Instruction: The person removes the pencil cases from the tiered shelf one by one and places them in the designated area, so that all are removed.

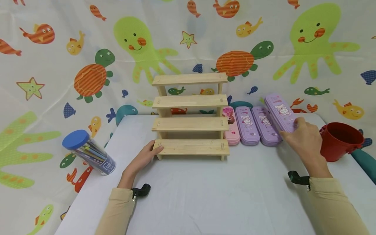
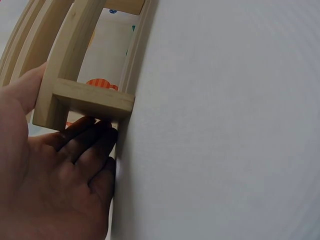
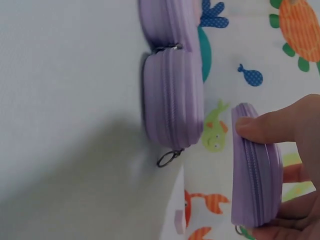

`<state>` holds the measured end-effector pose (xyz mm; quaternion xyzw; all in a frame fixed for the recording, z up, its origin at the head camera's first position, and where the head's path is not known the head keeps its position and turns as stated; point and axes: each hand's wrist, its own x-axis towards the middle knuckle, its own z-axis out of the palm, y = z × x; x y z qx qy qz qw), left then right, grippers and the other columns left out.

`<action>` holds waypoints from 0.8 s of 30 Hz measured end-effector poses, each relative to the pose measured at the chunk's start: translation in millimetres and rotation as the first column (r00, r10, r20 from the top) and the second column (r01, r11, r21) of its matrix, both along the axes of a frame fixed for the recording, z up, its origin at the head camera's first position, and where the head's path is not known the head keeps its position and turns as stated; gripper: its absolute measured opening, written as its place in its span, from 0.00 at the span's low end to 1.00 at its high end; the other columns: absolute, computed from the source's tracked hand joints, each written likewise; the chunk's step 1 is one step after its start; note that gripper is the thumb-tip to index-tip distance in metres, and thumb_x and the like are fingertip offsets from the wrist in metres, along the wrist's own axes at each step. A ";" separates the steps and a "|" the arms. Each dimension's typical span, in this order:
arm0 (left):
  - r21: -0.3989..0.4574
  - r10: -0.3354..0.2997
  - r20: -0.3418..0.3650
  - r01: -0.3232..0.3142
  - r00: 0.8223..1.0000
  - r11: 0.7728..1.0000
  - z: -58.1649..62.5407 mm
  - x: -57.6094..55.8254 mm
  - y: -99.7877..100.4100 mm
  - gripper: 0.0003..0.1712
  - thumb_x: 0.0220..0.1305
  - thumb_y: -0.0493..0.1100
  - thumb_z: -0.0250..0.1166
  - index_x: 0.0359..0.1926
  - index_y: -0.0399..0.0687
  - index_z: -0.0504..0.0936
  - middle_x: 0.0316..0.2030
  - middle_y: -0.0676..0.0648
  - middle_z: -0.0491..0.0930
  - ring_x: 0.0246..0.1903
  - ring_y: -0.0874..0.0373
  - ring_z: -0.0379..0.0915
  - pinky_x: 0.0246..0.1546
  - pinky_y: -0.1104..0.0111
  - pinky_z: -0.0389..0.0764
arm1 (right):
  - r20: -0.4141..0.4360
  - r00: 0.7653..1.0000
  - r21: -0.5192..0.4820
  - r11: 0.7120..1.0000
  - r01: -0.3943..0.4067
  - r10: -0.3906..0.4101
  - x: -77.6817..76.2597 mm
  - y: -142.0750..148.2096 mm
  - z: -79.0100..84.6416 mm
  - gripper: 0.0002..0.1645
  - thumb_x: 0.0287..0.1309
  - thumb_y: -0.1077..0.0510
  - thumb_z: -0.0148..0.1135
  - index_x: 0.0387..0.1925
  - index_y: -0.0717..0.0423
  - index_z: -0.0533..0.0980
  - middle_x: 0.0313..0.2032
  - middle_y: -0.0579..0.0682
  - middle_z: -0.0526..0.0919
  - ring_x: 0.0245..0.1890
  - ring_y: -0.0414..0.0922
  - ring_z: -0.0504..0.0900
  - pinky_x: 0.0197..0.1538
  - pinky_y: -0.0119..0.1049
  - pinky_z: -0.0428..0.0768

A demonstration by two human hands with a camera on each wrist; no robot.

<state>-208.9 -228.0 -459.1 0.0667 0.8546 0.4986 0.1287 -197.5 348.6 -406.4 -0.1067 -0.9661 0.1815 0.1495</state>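
My right hand grips a purple zippered pencil case by its near end, raised above the table. In the right wrist view its zipped end sits between thumb and fingers. Two more purple pencil cases and a pink pencil case lie side by side to its left. My left hand holds the lower left end of a four-step wooden shelf. Its thumb lies over the lowest board, and the fingers are at the side support in the left wrist view.
A red bucket stands right beside my right hand. A clear pencil tub with a blue lid is at the left table edge. Behind the white table hangs a curtain printed with sea animals.
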 end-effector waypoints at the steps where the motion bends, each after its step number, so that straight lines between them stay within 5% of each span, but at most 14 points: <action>1: -0.001 0.000 0.000 0.000 1.000 1.000 -0.2 0.0 -0.2 0.44 0.69 0.67 0.55 0.74 0.48 0.57 0.71 0.42 0.64 0.73 0.47 0.55 0.75 0.46 0.54 | -0.008 1.000 0.021 1.000 -0.003 0.003 0.0 0.4 -1.4 0.41 0.57 0.45 0.64 0.59 0.72 0.64 0.46 0.78 0.73 0.42 0.70 0.69 0.37 0.61 0.72; 6: -0.004 0.009 0.004 -0.009 1.000 1.000 0.3 0.7 -0.2 0.43 0.69 0.67 0.55 0.74 0.49 0.58 0.71 0.43 0.64 0.73 0.48 0.55 0.75 0.46 0.54 | -0.024 1.000 0.086 0.996 -0.014 0.016 0.8 1.6 -6.6 0.37 0.56 0.48 0.63 0.54 0.74 0.65 0.42 0.78 0.73 0.42 0.71 0.69 0.36 0.62 0.71; 14: -0.002 0.009 0.004 -0.009 1.000 1.000 2.0 1.6 0.6 0.43 0.69 0.67 0.56 0.74 0.49 0.58 0.71 0.43 0.64 0.73 0.48 0.55 0.75 0.47 0.55 | 0.091 0.996 0.118 0.993 -0.027 0.017 -2.2 8.9 -9.8 0.38 0.56 0.49 0.61 0.55 0.76 0.62 0.42 0.78 0.71 0.43 0.71 0.66 0.37 0.61 0.72; 24: 0.006 0.003 -0.006 -0.003 1.000 1.000 1.9 0.9 0.4 0.43 0.69 0.67 0.56 0.74 0.49 0.58 0.71 0.43 0.64 0.73 0.48 0.55 0.75 0.46 0.54 | 0.138 0.990 0.120 0.992 -0.041 0.025 -8.3 14.2 -13.5 0.39 0.55 0.48 0.64 0.54 0.76 0.63 0.40 0.79 0.72 0.38 0.70 0.70 0.31 0.55 0.72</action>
